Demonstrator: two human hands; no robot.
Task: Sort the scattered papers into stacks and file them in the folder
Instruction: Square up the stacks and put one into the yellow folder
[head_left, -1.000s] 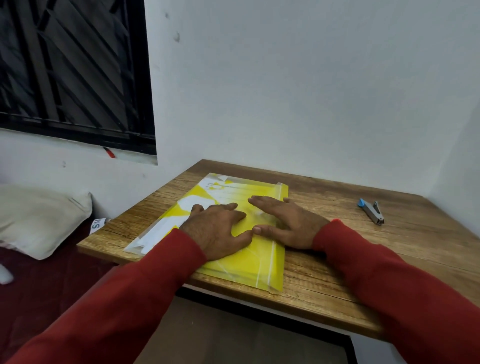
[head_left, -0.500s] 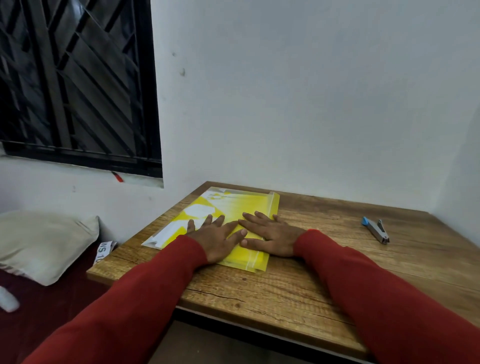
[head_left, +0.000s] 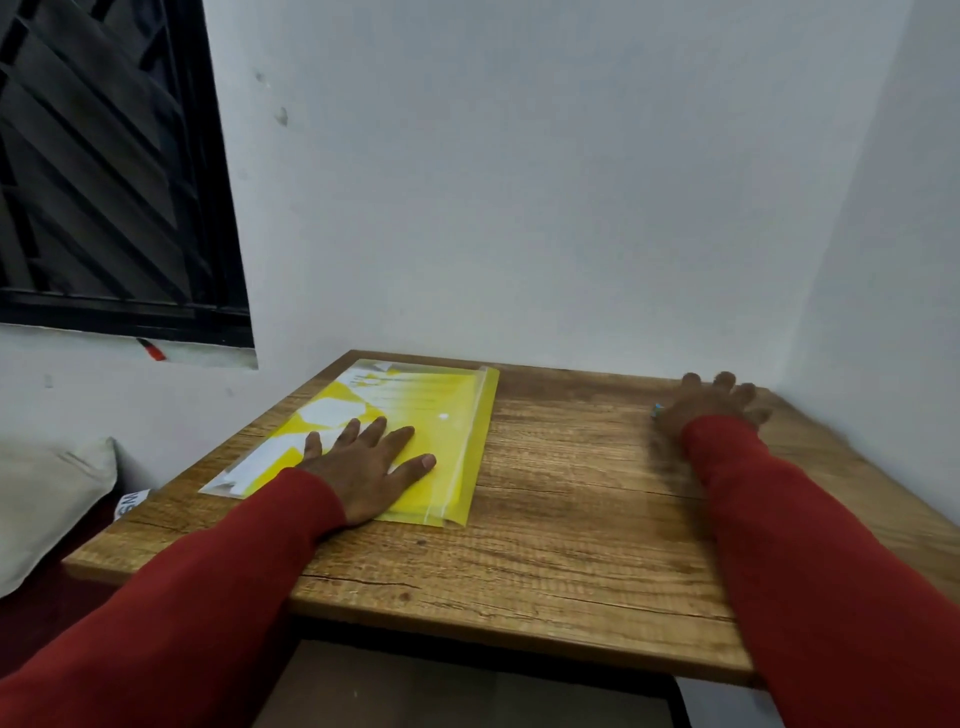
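Note:
A yellow translucent folder (head_left: 447, 415) lies closed on the left half of the wooden table (head_left: 571, 530), with white papers showing through it and at its left edge. My left hand (head_left: 369, 462) rests flat on the folder's near part, fingers spread and straight. My right hand (head_left: 711, 402) is at the table's far right, fingers spread, lying over the stapler, of which only a blue tip (head_left: 657, 408) shows. Motion blurs this hand, and any grip on the stapler is hidden.
White walls close off the table at the back and right. A dark barred window (head_left: 104, 171) is at upper left. A pale pillow (head_left: 47, 509) lies on a dark red surface left of the table.
My right hand has left the folder and moved right to the stapler at the far right. The left hand stays flat on the folder. The view has tilted up.

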